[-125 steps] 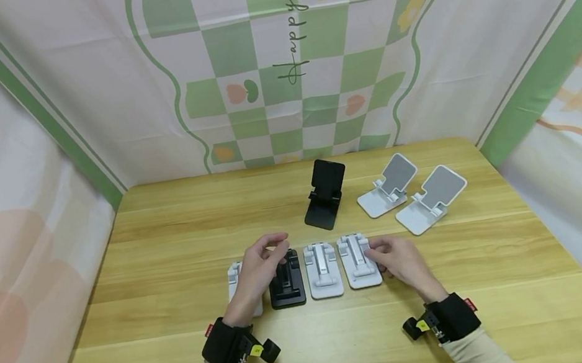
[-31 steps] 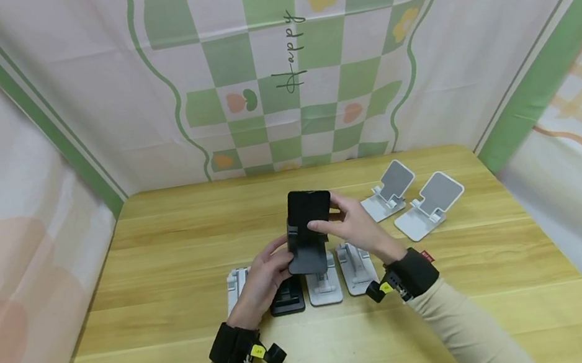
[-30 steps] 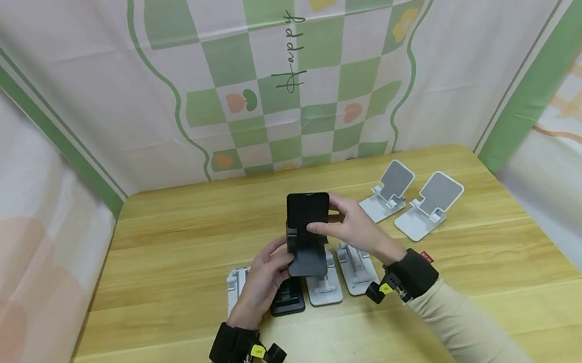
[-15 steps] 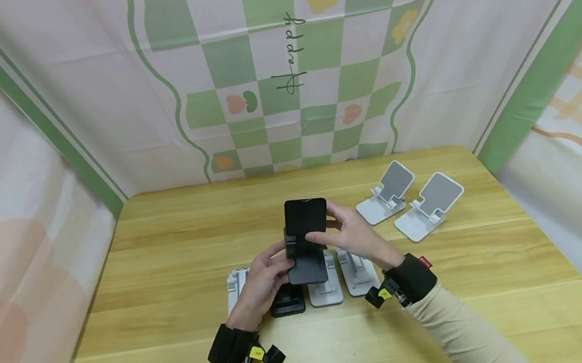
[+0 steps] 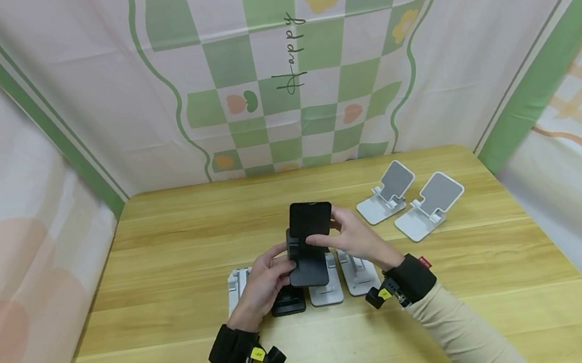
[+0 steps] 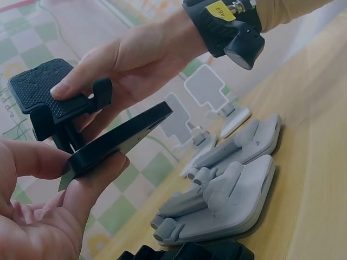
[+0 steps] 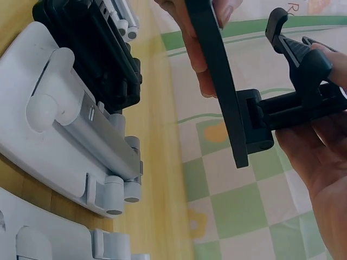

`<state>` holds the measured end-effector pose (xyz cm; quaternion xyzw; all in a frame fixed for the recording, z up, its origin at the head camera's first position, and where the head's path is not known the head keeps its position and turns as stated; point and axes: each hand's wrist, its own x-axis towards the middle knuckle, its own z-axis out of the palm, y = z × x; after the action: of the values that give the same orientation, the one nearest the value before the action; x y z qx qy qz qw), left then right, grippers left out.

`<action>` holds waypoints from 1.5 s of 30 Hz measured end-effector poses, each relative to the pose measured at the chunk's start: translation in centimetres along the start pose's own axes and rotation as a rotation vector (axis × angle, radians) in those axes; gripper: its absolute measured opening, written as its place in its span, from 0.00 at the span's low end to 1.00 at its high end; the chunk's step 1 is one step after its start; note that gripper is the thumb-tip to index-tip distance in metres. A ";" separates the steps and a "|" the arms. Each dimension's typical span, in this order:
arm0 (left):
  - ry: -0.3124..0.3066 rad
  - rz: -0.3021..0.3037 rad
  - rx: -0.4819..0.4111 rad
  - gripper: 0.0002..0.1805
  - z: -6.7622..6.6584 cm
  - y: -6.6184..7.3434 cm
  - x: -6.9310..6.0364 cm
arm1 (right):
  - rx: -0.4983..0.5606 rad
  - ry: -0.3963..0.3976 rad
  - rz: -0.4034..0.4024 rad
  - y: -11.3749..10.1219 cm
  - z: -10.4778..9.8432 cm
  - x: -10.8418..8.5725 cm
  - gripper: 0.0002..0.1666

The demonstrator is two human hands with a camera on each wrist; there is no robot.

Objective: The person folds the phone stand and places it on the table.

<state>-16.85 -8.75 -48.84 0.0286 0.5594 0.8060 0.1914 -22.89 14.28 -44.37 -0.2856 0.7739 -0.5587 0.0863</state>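
– Your left hand (image 5: 265, 278) pinches the black stand (image 5: 310, 271) by its base (image 6: 122, 134); your right hand (image 5: 355, 234) grasps its plate (image 6: 40, 86).
– Where, why so?
– Raised above the folded stands (image 5: 327, 294), apart from them; one hand per part likely steadies the post (image 7: 287, 109) between.

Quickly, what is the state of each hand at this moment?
Left hand: closed, pinching the base of the black stand.
Right hand: closed, holding the same stand's upper plate.
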 end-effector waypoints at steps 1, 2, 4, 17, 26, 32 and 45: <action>-0.003 0.004 0.004 0.33 0.0 0.0 0.0 | -0.005 0.002 -0.007 0.0 0.0 0.0 0.27; -0.002 0.004 0.004 0.33 -0.1 -0.1 0.0 | -0.008 0.004 -0.012 0.0 0.0 0.0 0.27; -0.003 0.006 0.002 0.33 -0.1 -0.1 0.0 | -0.011 0.007 -0.022 0.0 0.0 0.0 0.27; 0.008 0.005 0.005 0.34 -0.1 -0.3 0.2 | -0.014 0.036 -0.054 0.2 0.3 -0.1 0.25; 0.014 -0.003 0.018 0.33 0.3 -0.1 0.0 | -0.054 0.084 -0.079 0.7 0.6 -0.1 0.21; 0.001 0.001 0.030 0.34 0.4 -0.1 -0.1 | -0.087 0.131 -0.105 0.9 0.8 -0.1 0.21; -0.027 -0.004 0.017 0.33 0.4 -0.5 0.1 | -0.133 0.215 -0.237 1.5 1.1 0.3 0.18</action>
<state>-16.66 -8.22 -49.21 0.0401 0.5636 0.8004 0.2002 -23.11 13.53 -46.10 -0.3185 0.7748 -0.5399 -0.0824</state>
